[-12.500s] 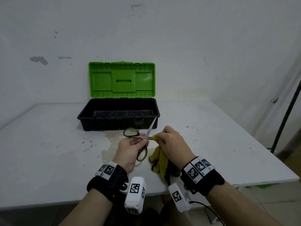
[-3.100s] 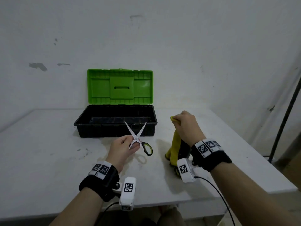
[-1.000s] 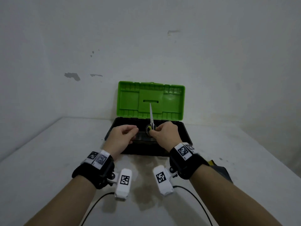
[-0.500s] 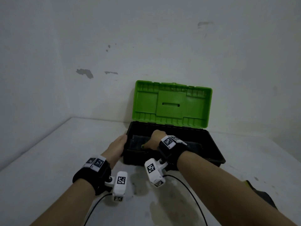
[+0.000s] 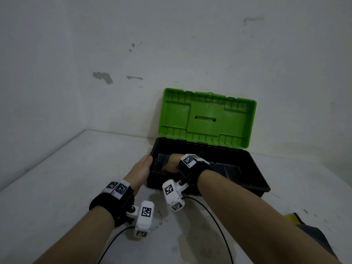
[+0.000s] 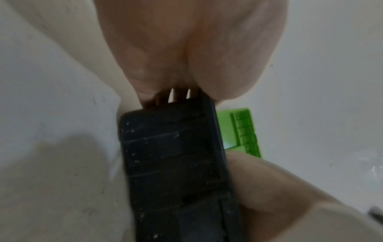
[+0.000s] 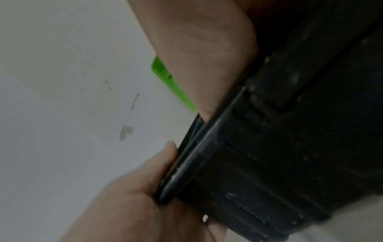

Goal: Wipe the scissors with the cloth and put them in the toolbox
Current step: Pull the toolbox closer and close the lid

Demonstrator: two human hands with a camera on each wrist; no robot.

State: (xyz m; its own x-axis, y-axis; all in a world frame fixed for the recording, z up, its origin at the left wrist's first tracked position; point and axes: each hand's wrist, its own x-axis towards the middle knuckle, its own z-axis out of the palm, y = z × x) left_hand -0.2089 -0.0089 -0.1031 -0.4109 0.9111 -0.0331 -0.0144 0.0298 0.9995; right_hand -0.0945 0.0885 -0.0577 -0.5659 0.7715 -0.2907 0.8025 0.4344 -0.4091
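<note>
The black toolbox (image 5: 260,172) stands open, its green lid (image 5: 207,119) upright against the wall. My left hand (image 5: 142,168) holds the box's left end, thumb on the rim; in the left wrist view its fingers (image 6: 161,98) reach past the black end wall (image 6: 170,155). My right hand (image 5: 172,162) is down inside the left part of the box, fingers hidden behind the front wall. The right wrist view shows only its palm (image 7: 207,49) and the box wall (image 7: 279,147). The scissors are not visible in any view. The yellow and dark cloth (image 5: 293,219) lies on the table at the right.
The white table (image 5: 66,178) meets a wall close behind the box and another at the left. Faint stains (image 5: 190,242) mark the table in front of the box. Camera cables (image 5: 219,225) trail from both wrists across the near table.
A second ago my right hand held the scissors upright over the box; it has since gone down inside. My left hand moved to the box's left end. The head view shifted left.
</note>
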